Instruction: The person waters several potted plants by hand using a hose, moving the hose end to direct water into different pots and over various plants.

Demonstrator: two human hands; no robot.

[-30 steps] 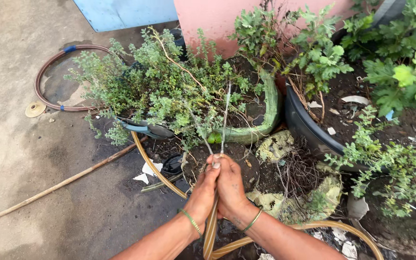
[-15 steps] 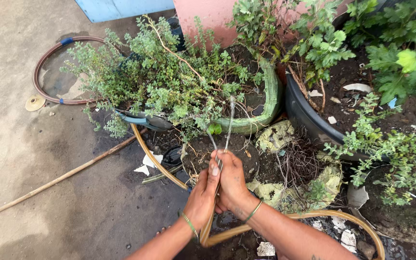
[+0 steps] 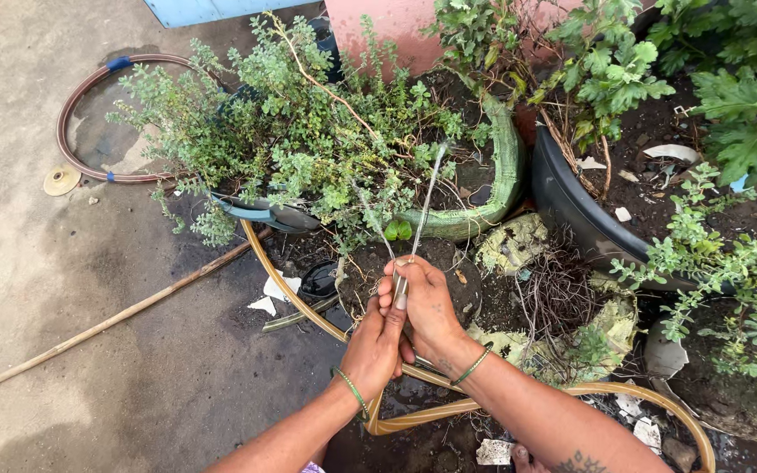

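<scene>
Tan hose: in the head view I held the end of a translucent tan plastic hose between both hands, its loop trailing over the muddy soil toward my body.
Left hand: my left hand was curled round the hose just under its mouth, fingers pressed together.
Right hand: my right hand pinched the tip, splitting the water into two thin jets.
Jets: they arced up toward the bushy small-leaved green plant in its dark shallow pot.
Risk: I judged that a looser pinch could collapse the spray onto my wrists, and a harder one could scour soil from the roots.
Around: a curved green pot shard, a black round pot and a long wooden stick lay near.
In the way: tangled dry roots sat just beside my hands.
</scene>
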